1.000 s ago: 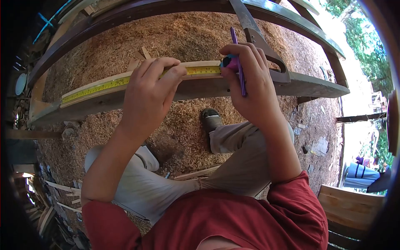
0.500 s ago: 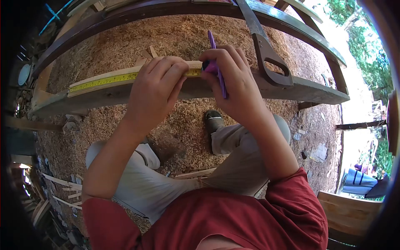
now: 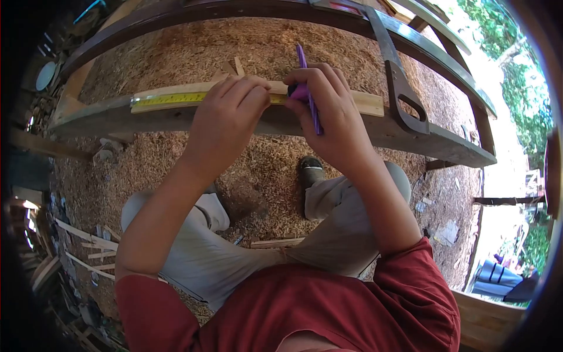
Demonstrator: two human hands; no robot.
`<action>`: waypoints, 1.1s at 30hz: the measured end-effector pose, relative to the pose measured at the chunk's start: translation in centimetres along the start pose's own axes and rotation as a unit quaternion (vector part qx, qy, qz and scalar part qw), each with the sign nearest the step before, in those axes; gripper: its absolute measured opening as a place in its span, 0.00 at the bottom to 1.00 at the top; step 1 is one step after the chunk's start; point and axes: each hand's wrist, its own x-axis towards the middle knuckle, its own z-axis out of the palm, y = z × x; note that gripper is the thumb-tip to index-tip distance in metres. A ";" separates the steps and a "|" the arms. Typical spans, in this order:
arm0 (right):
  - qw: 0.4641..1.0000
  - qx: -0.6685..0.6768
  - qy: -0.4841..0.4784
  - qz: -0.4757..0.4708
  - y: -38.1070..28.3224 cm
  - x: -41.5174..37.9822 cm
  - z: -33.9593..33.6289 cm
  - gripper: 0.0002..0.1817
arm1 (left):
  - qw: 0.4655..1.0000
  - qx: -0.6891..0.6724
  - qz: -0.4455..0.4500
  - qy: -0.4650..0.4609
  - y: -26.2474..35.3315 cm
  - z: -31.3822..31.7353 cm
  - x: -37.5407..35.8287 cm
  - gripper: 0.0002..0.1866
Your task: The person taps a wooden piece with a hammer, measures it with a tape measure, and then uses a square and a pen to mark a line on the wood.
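On the grey plank bench (image 3: pixel 176 120) lies a pale wood strip (image 3: pixel 369 104), with the yellow blade of a tape measure (image 3: pixel 176 98) stretched along its left part. My left hand (image 3: pixel 230 120) is closed over strip and blade, fingertips pinched near the blade's edge; exactly what they grip is partly hidden. In my right hand (image 3: pixel 334 111) are the tape's dark and purple case, mostly covered by fingers, and a slim purple pen or pencil (image 3: pixel 301 56), held upright. A handsaw (image 3: pixel 403 94) rests across the bench right of my right hand.
A second dark bench (image 3: pixel 193 13) runs along the far side, with a metal tool (image 3: pixel 340 7) on it. Wood shavings (image 3: pixel 170 58) cover the ground. Thin wood offcuts (image 3: pixel 97 246) lie at left. My boots (image 3: pixel 311 173) stand below the bench.
The view has shifted, so bench, strip and saw appear farther right. Both hands sit farther left along the strip, with less blade showing. Their grips look the same.
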 end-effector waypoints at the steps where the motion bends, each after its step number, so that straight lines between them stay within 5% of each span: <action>1: 1.000 0.005 -0.004 -0.005 -0.3 0.1 0.2 0.18 | 1.000 0.005 -0.006 0.001 0.0 -0.3 -0.1 0.06; 15: 1.000 0.018 -0.005 -0.008 -1.9 1.2 2.8 0.17 | 0.997 0.068 -0.015 0.024 -2.3 -2.2 -2.1 0.15; 33: 0.996 0.069 -0.017 -0.055 -4.1 5.2 9.4 0.16 | 0.991 0.093 -0.081 0.048 -5.6 -7.0 -6.8 0.14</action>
